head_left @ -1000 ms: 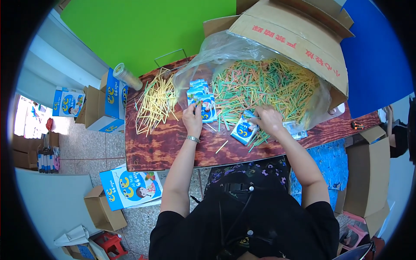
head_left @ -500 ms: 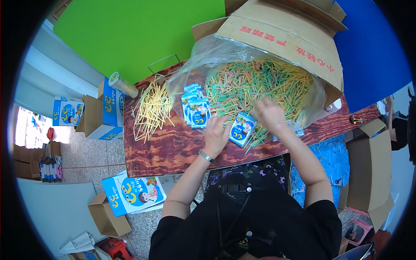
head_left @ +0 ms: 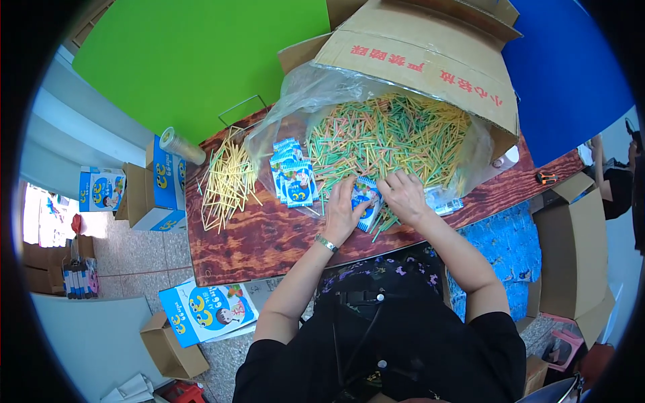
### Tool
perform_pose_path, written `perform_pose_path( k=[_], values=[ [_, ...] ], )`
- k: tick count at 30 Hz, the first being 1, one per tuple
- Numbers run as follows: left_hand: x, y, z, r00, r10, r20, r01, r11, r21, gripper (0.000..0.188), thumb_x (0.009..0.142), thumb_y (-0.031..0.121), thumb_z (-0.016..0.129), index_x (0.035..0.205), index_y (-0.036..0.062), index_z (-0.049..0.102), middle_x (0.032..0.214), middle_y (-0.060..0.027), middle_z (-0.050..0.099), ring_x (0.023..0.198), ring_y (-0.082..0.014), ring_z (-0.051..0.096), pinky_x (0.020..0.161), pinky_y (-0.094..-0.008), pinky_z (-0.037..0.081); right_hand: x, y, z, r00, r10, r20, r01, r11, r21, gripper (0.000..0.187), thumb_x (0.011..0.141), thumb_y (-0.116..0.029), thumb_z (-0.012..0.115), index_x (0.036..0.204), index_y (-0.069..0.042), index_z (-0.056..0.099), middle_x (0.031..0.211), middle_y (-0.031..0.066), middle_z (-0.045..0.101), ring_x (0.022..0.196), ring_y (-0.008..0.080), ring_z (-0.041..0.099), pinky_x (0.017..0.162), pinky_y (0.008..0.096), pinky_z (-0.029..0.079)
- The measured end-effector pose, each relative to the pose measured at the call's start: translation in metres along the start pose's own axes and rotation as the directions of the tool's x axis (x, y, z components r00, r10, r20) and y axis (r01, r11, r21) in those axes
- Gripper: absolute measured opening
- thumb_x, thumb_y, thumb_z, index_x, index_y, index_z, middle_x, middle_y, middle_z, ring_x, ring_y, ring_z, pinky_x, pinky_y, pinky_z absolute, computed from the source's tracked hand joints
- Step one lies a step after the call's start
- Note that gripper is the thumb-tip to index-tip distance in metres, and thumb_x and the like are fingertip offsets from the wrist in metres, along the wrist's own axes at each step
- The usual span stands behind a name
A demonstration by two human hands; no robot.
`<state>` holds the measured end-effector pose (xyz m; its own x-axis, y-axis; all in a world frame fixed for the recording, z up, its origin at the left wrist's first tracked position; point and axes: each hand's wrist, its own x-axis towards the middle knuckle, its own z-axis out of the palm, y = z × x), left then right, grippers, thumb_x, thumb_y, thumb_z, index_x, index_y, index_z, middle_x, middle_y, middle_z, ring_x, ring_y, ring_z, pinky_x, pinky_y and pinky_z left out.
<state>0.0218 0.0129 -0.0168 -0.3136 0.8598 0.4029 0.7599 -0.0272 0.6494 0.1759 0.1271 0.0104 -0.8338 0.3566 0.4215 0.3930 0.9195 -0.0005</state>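
A small blue-and-white packet [head_left: 365,202] lies at the near edge of a heap of thin coloured sticks [head_left: 393,138]. My left hand [head_left: 341,209] is closed on the packet's left side, thumb toward its front. On the right side, my right hand [head_left: 404,197] has its fingers bent against the packet's edge; whether sticks are also in those fingers is hidden. A few green and yellow sticks [head_left: 385,223] poke out below that hand. Left of my left hand, several similar packets [head_left: 299,185] overlap in a small stack.
The heap spills from a clear plastic bag [head_left: 322,84] in a tipped cardboard box [head_left: 416,50]. Pale yellow sticks [head_left: 230,178] lie loose on the left of the wooden table [head_left: 259,248]. A clear cylinder [head_left: 181,146] stands by the left edge; orange-handled cutters [head_left: 546,178] lie at the right.
My right hand has come down from the stick heap to the packet's right side. My left hand has closed in on its left side. The whole view has shifted slightly.
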Motion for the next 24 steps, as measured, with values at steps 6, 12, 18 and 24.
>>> perform_pose_path(
  k=[6,12,18,24],
  values=[
    [-0.004,-0.003,0.006,0.998,0.045,-0.049,-0.044,0.999,0.019,0.072,0.074,0.023,0.08,0.133,0.0007,0.046,0.121,-0.0198,0.052,0.112,-0.0365,0.052,0.095,-0.0423,0.044,0.009,-0.001,0.012,0.925,0.296,0.239,-0.35,0.909,0.226,0.03,0.073,-0.028,0.075,0.088,-0.007,0.059,0.082,0.0096,0.063,0.086,0.0285,0.063,0.069,0.0423,0.053],
    [-0.004,-0.008,0.003,0.998,0.034,-0.057,-0.031,0.998,0.062,0.076,0.073,0.026,0.081,0.134,0.0007,0.045,0.121,-0.0195,0.051,0.112,-0.0361,0.051,0.095,-0.0425,0.043,0.001,0.0,0.009,0.993,0.04,0.109,-0.042,0.999,0.02,0.02,0.072,-0.017,0.064,0.09,-0.008,0.063,0.089,0.006,0.067,0.087,0.0232,0.064,0.07,0.0382,0.051],
    [0.011,0.011,-0.012,0.988,0.114,-0.103,-0.099,0.984,0.146,0.061,0.076,0.021,0.077,0.129,0.0039,0.053,0.116,-0.0165,0.054,0.103,-0.0337,0.052,0.089,-0.0411,0.044,0.0,0.003,-0.018,0.973,0.045,-0.227,-0.028,0.997,0.078,0.03,0.074,-0.013,0.065,0.104,-0.013,0.069,0.092,0.0029,0.068,0.086,0.0243,0.063,0.072,0.0342,0.052],
    [0.017,0.0,-0.014,0.997,0.072,0.037,-0.066,0.986,-0.154,0.017,0.085,0.017,0.068,0.088,0.0,0.067,0.082,-0.0126,0.064,0.077,-0.0271,0.059,0.071,-0.0381,0.048,0.006,0.004,-0.019,0.964,0.242,-0.107,-0.138,0.804,0.579,0.018,0.079,-0.014,0.072,0.095,-0.007,0.067,0.086,0.008,0.067,0.078,0.0258,0.065,0.068,0.0366,0.051]
  ],
)
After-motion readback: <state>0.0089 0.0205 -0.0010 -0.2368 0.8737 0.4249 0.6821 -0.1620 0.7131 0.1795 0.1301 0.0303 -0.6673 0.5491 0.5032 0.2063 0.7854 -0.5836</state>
